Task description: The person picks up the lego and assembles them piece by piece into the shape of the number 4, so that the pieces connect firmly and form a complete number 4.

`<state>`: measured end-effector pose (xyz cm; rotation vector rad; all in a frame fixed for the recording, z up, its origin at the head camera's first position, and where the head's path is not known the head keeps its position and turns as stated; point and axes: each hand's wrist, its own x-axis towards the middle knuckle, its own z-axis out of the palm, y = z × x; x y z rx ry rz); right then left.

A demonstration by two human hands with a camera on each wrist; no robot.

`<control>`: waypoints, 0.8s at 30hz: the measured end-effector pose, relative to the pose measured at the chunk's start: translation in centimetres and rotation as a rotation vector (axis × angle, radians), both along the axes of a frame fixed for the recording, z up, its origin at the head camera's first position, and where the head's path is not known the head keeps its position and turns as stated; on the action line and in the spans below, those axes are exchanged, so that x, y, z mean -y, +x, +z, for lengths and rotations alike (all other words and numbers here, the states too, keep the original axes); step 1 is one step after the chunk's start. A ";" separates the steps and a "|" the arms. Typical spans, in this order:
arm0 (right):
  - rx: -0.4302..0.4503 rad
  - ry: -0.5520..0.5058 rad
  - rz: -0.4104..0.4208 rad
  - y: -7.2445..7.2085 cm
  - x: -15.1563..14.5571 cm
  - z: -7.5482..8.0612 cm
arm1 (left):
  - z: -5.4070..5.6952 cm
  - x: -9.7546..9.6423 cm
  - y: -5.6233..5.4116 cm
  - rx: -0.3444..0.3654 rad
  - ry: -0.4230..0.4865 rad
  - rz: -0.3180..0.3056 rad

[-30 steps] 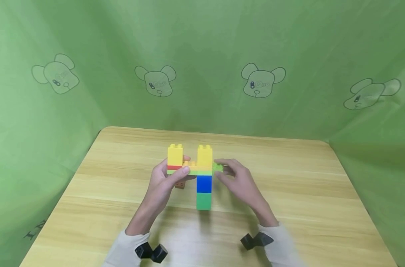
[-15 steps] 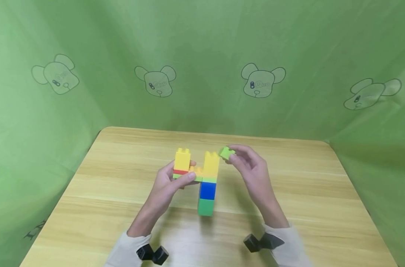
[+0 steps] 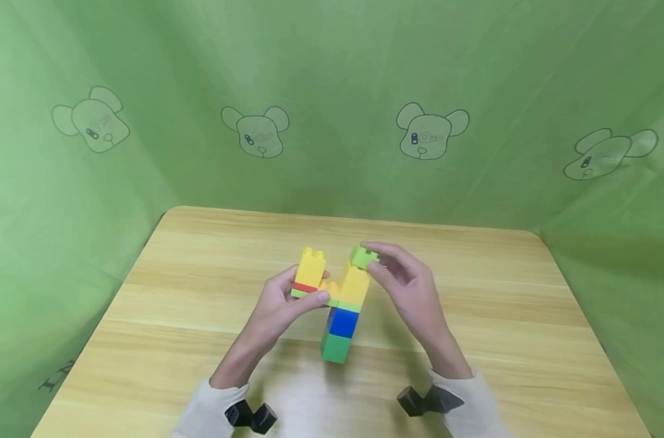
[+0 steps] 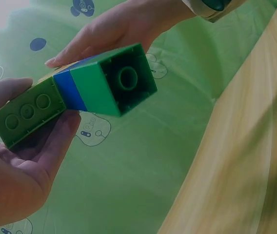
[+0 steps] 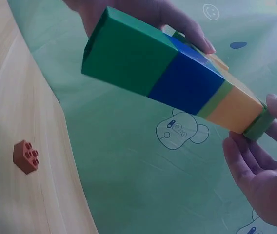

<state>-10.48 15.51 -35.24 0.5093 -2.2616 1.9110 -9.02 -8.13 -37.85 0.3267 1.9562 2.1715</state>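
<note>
My left hand grips a toy-brick assembly by its flat light green plate, thumb on the near side. On the plate's left end a yellow brick stands over a thin red layer. At the right end rises another yellow brick, with a blue brick and a green brick stacked below it. The assembly is tilted, held above the table. My right hand pinches a light green brick at the top of the right yellow brick, its underside right against that brick's top.
A wooden table lies beneath both hands, with green printed cloth hanging around it. An orange-red brick sits on the table in the right wrist view; in the head view it is hidden. Black wrist devices are on both sleeves.
The right hand has lifted the light green brick from beside the assembly and brought it onto the right yellow brick. The left hand has shifted slightly right and nearer, tilting the assembly.
</note>
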 end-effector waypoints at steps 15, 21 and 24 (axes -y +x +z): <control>0.079 0.016 0.234 0.6 0.1 -0.3 | 0.2 0.1 0.0 -0.018 -0.024 0.007; 0.034 0.025 0.185 0.7 0.3 -0.3 | 0.3 0.1 0.0 -0.014 -0.008 -0.011; 0.028 0.024 0.172 0.8 0.2 -0.2 | 0.3 0.1 0.0 -0.015 0.000 -0.022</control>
